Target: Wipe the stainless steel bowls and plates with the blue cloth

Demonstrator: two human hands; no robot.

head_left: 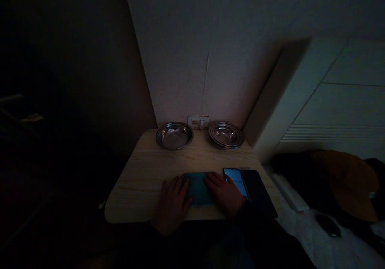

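Note:
A folded teal cloth (198, 191) lies flat near the front edge of the small wooden table (141, 172). My left hand (172, 205) rests on the tabletop with its fingers spread, the fingertips at the cloth's left edge. On the cloth's right side lies my right hand (225, 193), fingers stretched out over it. The dim light hides whether the cloth is one layer or several. Just beyond my right hand, a lit smartphone (237, 181) lies screen up, partly covered by that hand.
A shiny metal plate (174, 136) stands at the back left of the table, a stack of metal dishes (226, 135) at the back right. Between them is a wall socket (197, 121) with a plug. A dark flat case (258, 193) lies beside the phone; a bed (355, 245) adjoins on the right.

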